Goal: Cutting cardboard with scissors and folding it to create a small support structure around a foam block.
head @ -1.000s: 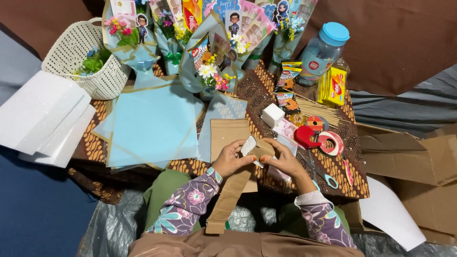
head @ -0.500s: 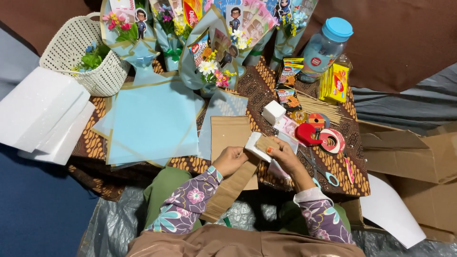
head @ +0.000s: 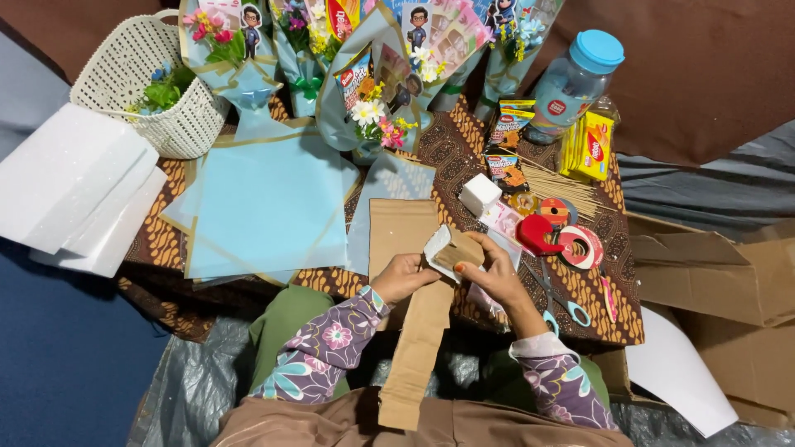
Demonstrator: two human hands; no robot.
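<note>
Wrapping looks partway done: a strip of brown paper [head: 418,331] covers one face of a small white foam block [head: 447,248], and the long tail of the strip hangs loose toward the lap, so most of the block seems left to cover. Left hand [head: 403,277] pinches the block's lower edge with fingers closed on it; right hand [head: 494,271] curls over the paper from the other side, thumb pressing it down. The block sits between both sets of fingertips, just above the patterned table [head: 447,157]
</note>
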